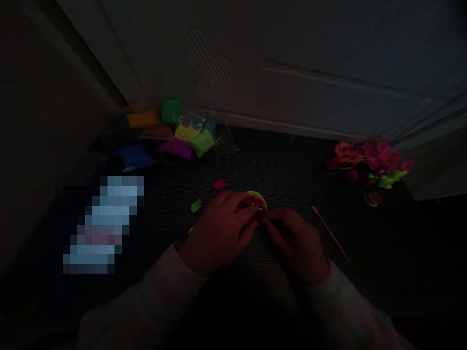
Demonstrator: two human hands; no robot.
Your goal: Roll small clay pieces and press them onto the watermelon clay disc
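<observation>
In dim light, a small round piece of modelling clay [263, 200] with a yellow rim and a red middle with pale green bits lies on the dark table. My left hand [224, 231] is curled over its left side, fingers closed on it. At the piece's near right edge my right hand [297, 240] has thumb and forefinger pinched together; what is between them is hidden. A red clay bit [220, 183] and a green clay bit [196, 205] lie left of the round piece. Right of my right hand lies a thin pink clay tool [331, 234].
Several bags of coloured clay [177, 148] are piled at the back left. A blurred, glowing screen [105, 221] lies at the left. Pink, orange and green clay shapes [379, 160] are heaped at the back right, a small clay piece [373, 199] before them. A pale panel [310, 97] stands behind.
</observation>
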